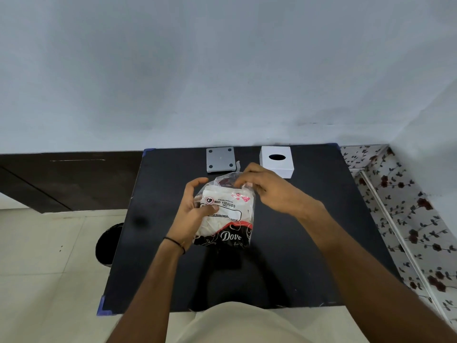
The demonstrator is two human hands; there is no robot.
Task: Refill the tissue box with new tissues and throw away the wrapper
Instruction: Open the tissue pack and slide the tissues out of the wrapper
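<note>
- My left hand (195, 214) grips tissue pack (226, 214) at mid-body; right hand (262, 186) pinches wrapper top.
- Pack prob. light, soft; film slippery, so hold firm.

Left hand (193, 211) gripping, right hand (267, 189) pinching, forearms converging.

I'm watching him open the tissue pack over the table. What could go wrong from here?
1. The right hand is pulling at the top of the tissue pack, which the left hand holds off the table; a sudden tear could spill tissues.
2. The tissue box and the grey base plate sit just behind; a jerk might knock them.
</note>
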